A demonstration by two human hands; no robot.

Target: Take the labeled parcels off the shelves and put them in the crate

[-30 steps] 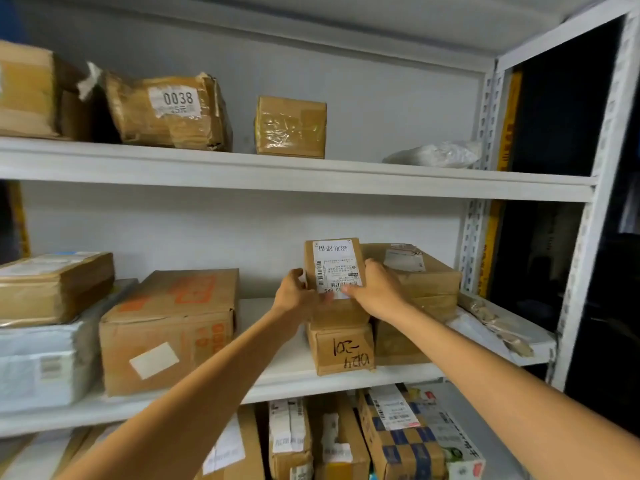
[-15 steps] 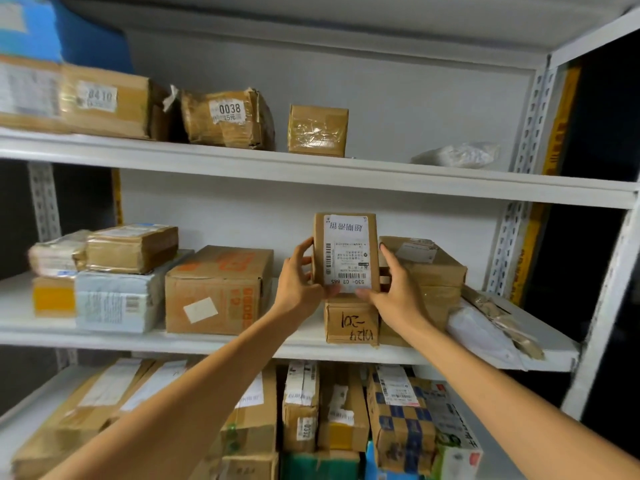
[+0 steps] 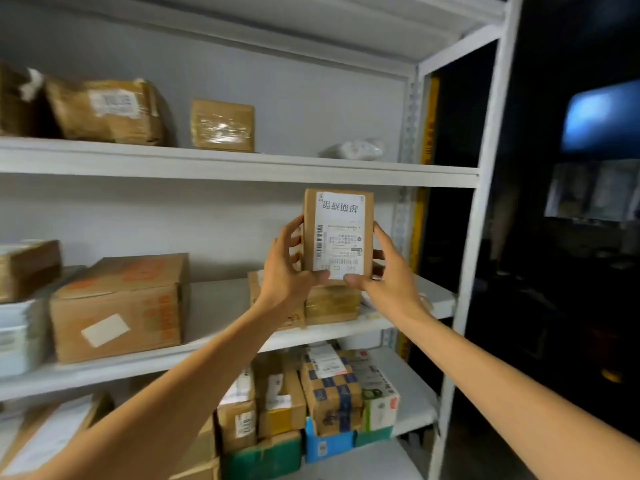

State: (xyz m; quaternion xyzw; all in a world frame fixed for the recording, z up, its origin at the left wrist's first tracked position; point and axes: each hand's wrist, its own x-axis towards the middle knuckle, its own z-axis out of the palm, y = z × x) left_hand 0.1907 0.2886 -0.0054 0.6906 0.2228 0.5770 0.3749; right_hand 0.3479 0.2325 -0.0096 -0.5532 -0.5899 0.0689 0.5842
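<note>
A small brown labeled parcel (image 3: 338,233) with a white barcode label facing me is held upright in the air in front of the middle shelf (image 3: 214,344). My left hand (image 3: 285,268) grips its left edge and my right hand (image 3: 382,268) grips its right edge, both thumbs pressed on the lower front. Below it, two more brown boxes (image 3: 332,303) stay on the shelf. No crate is in view.
The top shelf (image 3: 242,164) carries a taped parcel with a label (image 3: 110,110), a small brown box (image 3: 223,125) and a white bag (image 3: 360,149). A large carton (image 3: 121,306) stands mid-left. Several parcels (image 3: 329,393) crowd the bottom shelf. A white upright (image 3: 471,237) borders a dark room on the right.
Both hands have lifted the labeled parcel higher off the stack and clear of the boxes below. The view has swung right, so the shelf contents appear shifted left.
</note>
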